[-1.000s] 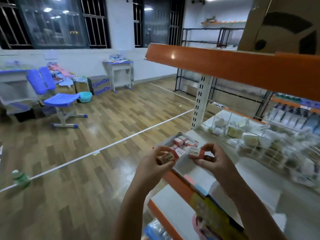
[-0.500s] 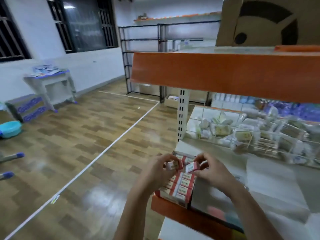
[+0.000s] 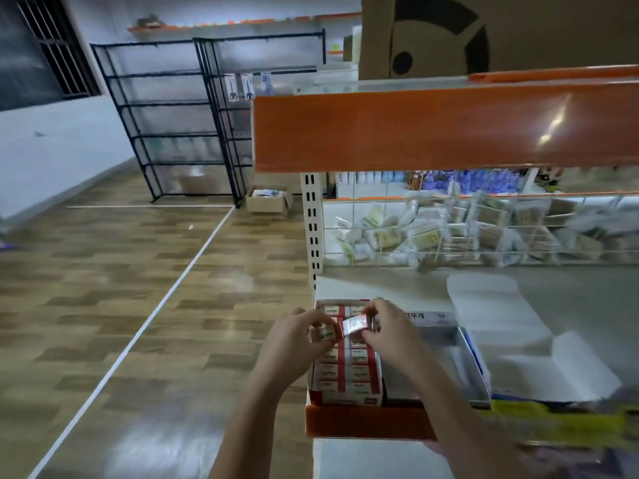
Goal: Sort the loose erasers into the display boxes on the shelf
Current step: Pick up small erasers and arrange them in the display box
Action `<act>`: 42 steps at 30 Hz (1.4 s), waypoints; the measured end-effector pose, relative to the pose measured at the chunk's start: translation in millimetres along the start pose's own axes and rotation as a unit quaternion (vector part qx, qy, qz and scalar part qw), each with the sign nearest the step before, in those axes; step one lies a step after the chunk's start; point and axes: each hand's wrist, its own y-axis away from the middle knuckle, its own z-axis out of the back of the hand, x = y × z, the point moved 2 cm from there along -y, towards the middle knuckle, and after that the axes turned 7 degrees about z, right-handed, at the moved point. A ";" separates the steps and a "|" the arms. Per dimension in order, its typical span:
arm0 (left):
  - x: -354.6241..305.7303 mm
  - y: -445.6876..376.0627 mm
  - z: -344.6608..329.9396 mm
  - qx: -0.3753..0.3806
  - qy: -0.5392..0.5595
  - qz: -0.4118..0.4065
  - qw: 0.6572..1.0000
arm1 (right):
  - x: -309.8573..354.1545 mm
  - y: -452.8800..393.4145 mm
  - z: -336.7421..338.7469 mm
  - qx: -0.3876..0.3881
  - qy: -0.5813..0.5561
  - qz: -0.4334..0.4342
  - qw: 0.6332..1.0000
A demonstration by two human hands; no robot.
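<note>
Single view, head-worn wide-angle camera: placed at the person's head height, facing forward and downward across the white shelf board with orange front edge (image 3: 363,423). Close range: both forearms enter from the bottom edge, hands near centre. Upper orange shelf lip (image 3: 442,129) crosses the frame overhead. Wooden plank floor (image 3: 145,305) fills the left side. Straight lines bow toward the margins.

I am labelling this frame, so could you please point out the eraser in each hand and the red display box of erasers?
Left hand's beige-sleeved eraser (image 3: 323,332): head view, its front face.
Right hand's red-and-white eraser (image 3: 354,323): head view, its top face.
Red cardboard display box (image 3: 345,397): head view, its near front wall.
</note>
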 end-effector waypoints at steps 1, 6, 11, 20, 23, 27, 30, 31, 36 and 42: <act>0.6 0.0 0.3 -0.002 -0.018 0.004 1.000 | 0.2 0.2 -2.2 -0.010 0.020 0.007 1.000; 1.1 1.7 -2.6 -0.028 -0.102 0.003 0.994 | 2.1 2.2 -3.8 -0.034 0.065 0.027 0.997; -1.5 4.1 -9.4 -0.052 -0.126 -0.006 0.991 | 6.5 -4.2 -8.7 -0.018 0.097 0.054 0.994; -12.1 -1.0 -27.1 -0.061 -0.143 0.000 0.988 | 4.1 -4.7 -7.4 -0.036 0.113 0.091 0.989; -7.8 -4.3 -31.7 -0.071 -0.160 0.006 0.984 | 0.2 -4.5 -6.6 -0.033 0.102 0.096 0.990; -1.0 -5.4 -31.3 -0.072 -0.169 0.005 0.983 | -2.8 -3.0 -7.4 -0.036 0.093 0.093 0.991; 0.0 -8.1 -33.0 -0.073 -0.168 0.005 0.983 | -3.6 -0.7 -8.6 -0.035 0.089 0.083 0.992; 0.4 -8.7 -33.4 -0.075 -0.165 0.005 0.983 | -3.2 0.4 -9.2 -0.034 0.091 0.081 0.992; 2.8 -8.8 -30.0 -0.061 -0.149 0.002 0.987 | 0.1 3.9 -4.3 -0.022 0.068 0.069 0.995; -31.9 -12.5 -11.0 0.000 -0.131 -0.060 0.990 | -4.5 27.6 38.5 -0.060 0.021 0.045 0.997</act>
